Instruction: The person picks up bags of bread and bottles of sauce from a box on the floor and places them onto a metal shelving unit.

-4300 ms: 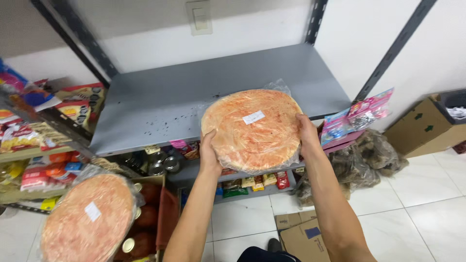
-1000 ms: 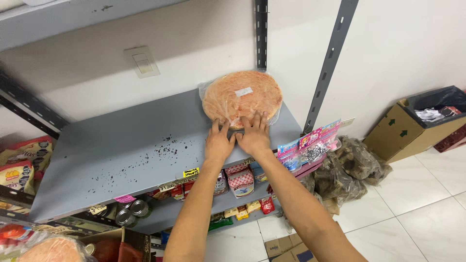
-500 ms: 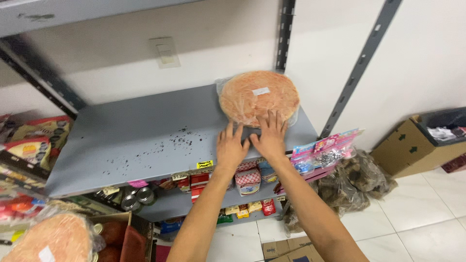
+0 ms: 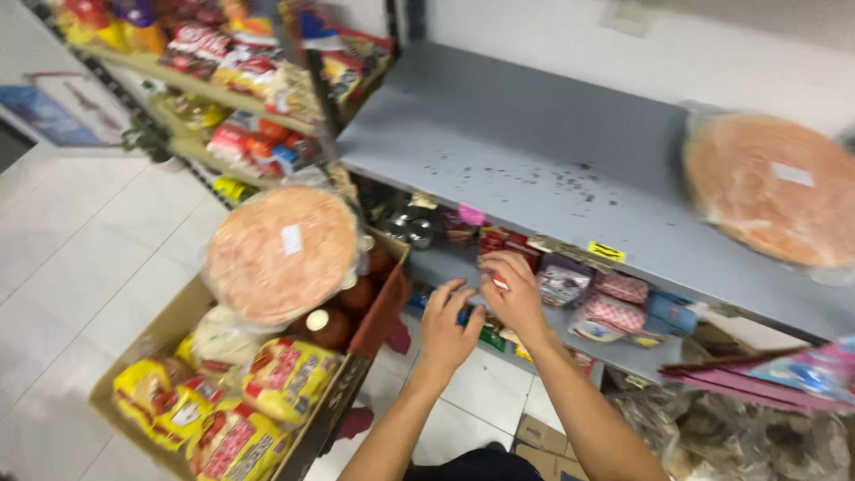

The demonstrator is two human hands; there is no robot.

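Below the grey shelf (image 4: 552,134), both of my hands hang in the open space in front of the lower tier of small packets. My left hand (image 4: 448,328) is loosely spread, its grip empty, fingers pointing toward the open cardboard box (image 4: 356,392) on the floor. My right hand (image 4: 514,297) sits just beside it, fingers half curled; something small and red-white shows at the fingertips, though with the blur I cannot tell whether it is held or merely behind them. One round wrapped flatbread pack (image 4: 773,187) lies flat at the far right of the grey shelf, pushed back toward the wall, presumably so its wide disc rests fully supported. A second round pack (image 4: 281,252) lies tilted on top of the box's contents (jars and yellow snack bags underneath), resting highest in the pile because it is wider than anything below it. Dark crumbs speckle the shelf's bare middle. Pink-wrapped goods (image 4: 614,298) crowd the lower shelf near my right hand.
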